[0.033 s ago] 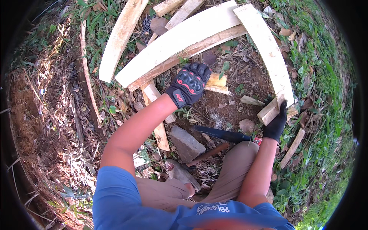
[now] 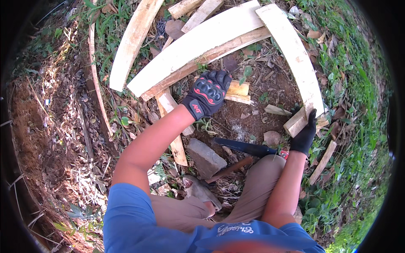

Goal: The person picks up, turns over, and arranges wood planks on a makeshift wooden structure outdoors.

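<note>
My left hand [image 2: 209, 93], in a black glove with red trim, lies knuckles up over a short yellowish piece of wood [image 2: 238, 88] on the dirt, its fingers curled down around it. My right hand [image 2: 304, 134], in a black glove, grips the near end of a long pale wooden plank [image 2: 295, 55], thumb on top. A short wood block [image 2: 296, 122] sits under that end, against the same hand. The right fingers are partly hidden beneath the wood. The plank's far end meets a broad pale board [image 2: 202, 42].
A dark blade [image 2: 244, 146] with a red part by its handle lies before my knee. Near it are a grey stone block [image 2: 205, 158] and a brown stick [image 2: 230, 170]. Another plank [image 2: 135, 44] and narrow strips [image 2: 177, 147] lie left. Grass [image 2: 358, 97] borders the right.
</note>
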Available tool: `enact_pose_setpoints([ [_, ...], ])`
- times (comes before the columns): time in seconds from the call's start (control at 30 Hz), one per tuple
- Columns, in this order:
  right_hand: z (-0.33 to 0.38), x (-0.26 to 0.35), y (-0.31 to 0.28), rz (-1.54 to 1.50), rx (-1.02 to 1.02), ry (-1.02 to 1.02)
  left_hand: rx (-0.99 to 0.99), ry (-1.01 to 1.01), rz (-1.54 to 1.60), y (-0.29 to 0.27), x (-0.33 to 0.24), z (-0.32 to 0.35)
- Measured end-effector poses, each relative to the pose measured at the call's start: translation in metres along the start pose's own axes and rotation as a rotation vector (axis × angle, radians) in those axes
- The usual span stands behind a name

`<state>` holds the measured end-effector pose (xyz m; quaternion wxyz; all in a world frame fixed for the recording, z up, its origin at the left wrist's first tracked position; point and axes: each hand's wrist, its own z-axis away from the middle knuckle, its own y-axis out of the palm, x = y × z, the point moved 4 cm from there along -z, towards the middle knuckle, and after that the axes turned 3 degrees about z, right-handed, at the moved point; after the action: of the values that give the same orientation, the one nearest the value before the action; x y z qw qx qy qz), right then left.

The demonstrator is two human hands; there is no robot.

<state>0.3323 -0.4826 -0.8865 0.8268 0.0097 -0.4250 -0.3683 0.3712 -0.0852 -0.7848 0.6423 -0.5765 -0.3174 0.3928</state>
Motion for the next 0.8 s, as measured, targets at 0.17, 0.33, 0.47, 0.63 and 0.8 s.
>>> enact_pose_setpoints([
  [0.17, -0.006, 0.002, 0.002, 0.016, 0.003, -0.031, -0.214, -0.134, 0.031, -0.06, 0.014, 0.01],
  [0.33, -0.008, -0.001, 0.002, -0.011, 0.036, 0.019, -0.297, -0.566, 0.394, -0.143, 0.119, -0.01],
  [0.47, -0.012, -0.002, -0.002, 0.014, -0.005, 0.017, -0.236, -1.097, 0.322, -0.165, 0.244, -0.019],
  [0.63, -0.013, -0.002, -0.005, 0.015, -0.006, 0.013, -0.334, -1.234, 0.1, -0.129, 0.348, -0.047],
  [0.8, -0.01, -0.001, -0.001, 0.006, 0.03, 0.021, -0.195, -1.228, 0.08, -0.076, 0.369, -0.072],
])
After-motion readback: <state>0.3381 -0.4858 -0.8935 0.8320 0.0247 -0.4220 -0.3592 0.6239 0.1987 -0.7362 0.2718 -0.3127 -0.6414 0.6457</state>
